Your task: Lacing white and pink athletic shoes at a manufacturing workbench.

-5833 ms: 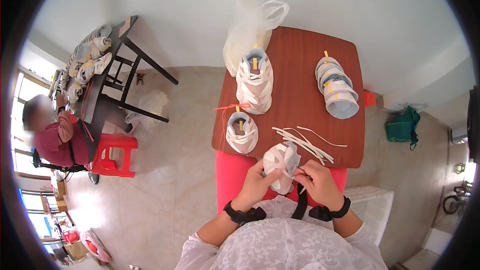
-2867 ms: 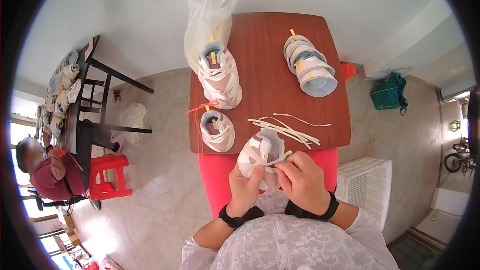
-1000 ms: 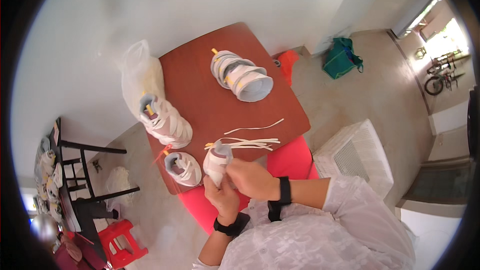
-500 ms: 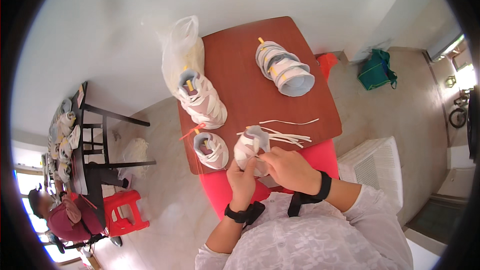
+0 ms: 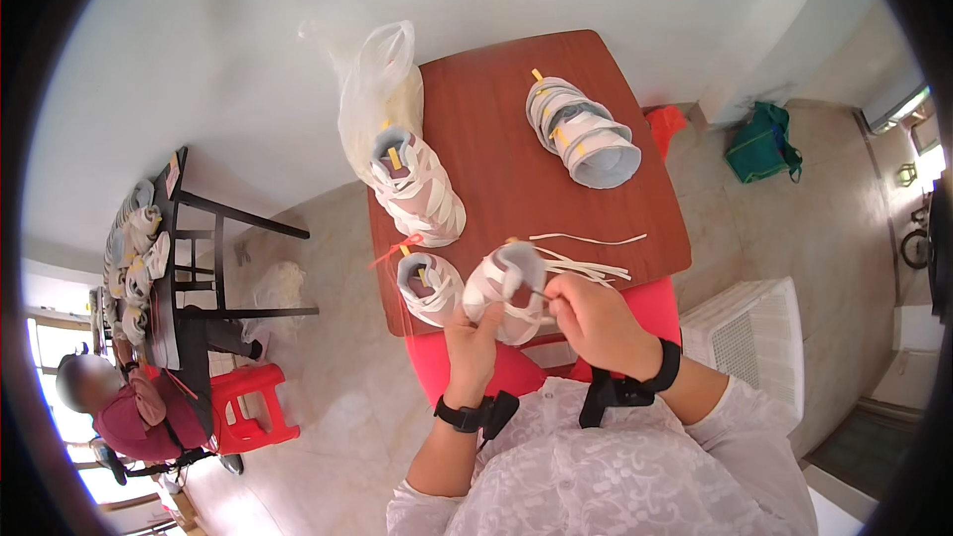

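Observation:
A white and pale pink shoe upper (image 5: pixel 491 283) stands over the near edge of the brown table. My left hand (image 5: pixel 471 349) grips its lower near side, thumb pressed against it. My right hand (image 5: pixel 602 326) is closed on a thin dark rod-like tool (image 5: pixel 539 294), whose tip reaches the shoe upper's opening; its exact kind is too small to tell. Just left sits another laced shoe upper (image 5: pixel 429 290) with a yellow tab. Several loose white laces (image 5: pixel 588 268) lie beyond my right hand.
On the brown table (image 5: pixel 496 159) are nested shoe uppers at the left (image 5: pixel 422 194) and far right (image 5: pixel 584 134), beside a clear plastic bag (image 5: pixel 382 79). A white basket (image 5: pixel 745 342) stands right. Farther left, a person (image 5: pixel 149 417) sits at a black table holding more uppers.
My right hand has drawn back to the right from the shoe upper, exposing the thin tool. The upper has tilted, showing more of its opening. The whole view has shifted slightly.

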Demonstrator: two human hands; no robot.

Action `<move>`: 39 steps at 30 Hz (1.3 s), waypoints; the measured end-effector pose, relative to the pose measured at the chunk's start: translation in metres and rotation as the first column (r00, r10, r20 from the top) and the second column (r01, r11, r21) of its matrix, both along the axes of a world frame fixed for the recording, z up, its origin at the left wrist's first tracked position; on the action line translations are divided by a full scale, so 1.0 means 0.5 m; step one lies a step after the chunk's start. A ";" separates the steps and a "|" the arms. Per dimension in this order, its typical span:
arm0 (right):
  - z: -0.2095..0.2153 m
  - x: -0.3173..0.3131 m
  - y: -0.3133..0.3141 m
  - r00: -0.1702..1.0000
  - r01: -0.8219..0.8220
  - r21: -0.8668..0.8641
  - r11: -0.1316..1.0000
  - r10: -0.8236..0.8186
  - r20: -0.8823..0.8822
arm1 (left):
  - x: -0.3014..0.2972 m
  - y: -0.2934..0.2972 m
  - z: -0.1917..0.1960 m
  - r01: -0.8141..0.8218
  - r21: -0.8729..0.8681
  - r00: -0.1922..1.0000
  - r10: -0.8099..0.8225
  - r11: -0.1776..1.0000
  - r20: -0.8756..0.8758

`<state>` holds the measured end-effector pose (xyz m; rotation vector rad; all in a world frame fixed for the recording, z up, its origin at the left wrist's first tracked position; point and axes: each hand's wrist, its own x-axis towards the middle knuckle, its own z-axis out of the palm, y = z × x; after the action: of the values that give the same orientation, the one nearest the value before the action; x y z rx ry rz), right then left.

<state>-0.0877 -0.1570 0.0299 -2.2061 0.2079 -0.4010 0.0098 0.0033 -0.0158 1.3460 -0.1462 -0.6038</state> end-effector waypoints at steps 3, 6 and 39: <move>0.004 0.011 -0.008 0.994 0.073 0.069 0.995 -0.078 0.081 | -0.013 -0.003 0.012 0.070 -0.069 0.994 -0.075 0.995 -0.077; 0.023 0.016 -0.002 0.996 0.091 0.088 0.992 -0.089 -0.023 | -0.023 0.002 0.013 0.103 -0.148 0.980 -0.126 0.984 -0.152; 0.010 0.035 0.001 0.978 0.021 -0.067 0.998 -0.007 0.207 | -0.030 0.002 0.020 0.211 -0.151 0.961 -0.233 0.966 -0.151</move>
<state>-0.0701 -0.1567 0.0349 -2.2122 0.0979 -0.6504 -0.0054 0.0043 -0.0060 1.1518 -0.1996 -0.8791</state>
